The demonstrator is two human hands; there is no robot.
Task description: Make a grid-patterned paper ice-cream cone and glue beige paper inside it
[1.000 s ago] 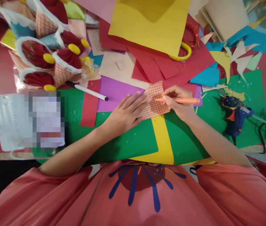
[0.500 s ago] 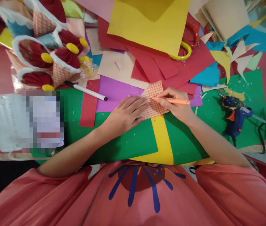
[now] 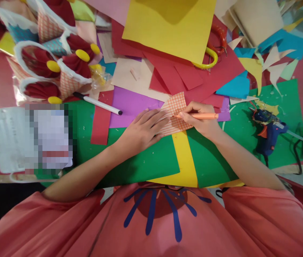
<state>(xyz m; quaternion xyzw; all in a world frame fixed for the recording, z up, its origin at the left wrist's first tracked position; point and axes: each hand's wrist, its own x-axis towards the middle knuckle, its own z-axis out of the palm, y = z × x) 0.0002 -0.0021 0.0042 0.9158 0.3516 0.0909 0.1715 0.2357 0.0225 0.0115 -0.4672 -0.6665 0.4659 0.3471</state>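
Note:
My right hand (image 3: pixel 201 117) is closed around an orange marker (image 3: pixel 206 116), its tip on a cream paper piece (image 3: pixel 177 101) with orange crossing lines. On the left part of that piece my left hand (image 3: pixel 146 128) lies flat, fingers stretched out and covering some of the striped area. Under the hands are a purple sheet (image 3: pixel 124 107), green sheets (image 3: pixel 151 160) and a yellow strip (image 3: pixel 185 153). A white marker with a black cap (image 3: pixel 102 105) lies left of my left hand.
Finished-looking paper cones (image 3: pixel 72 76) with red cloth and white rims crowd the back left. A blue glue gun (image 3: pixel 268 137) with its cord lies at right. Scissors with yellow handles (image 3: pixel 212 59) sit partly under a yellow sheet (image 3: pixel 167 32). A pixelated device (image 3: pixel 52 139) is at left.
My right hand has shifted slightly left, taking the orange marker's tip across the lined piece, then a little back right. My left hand stays flat on the paper with only slight movement.

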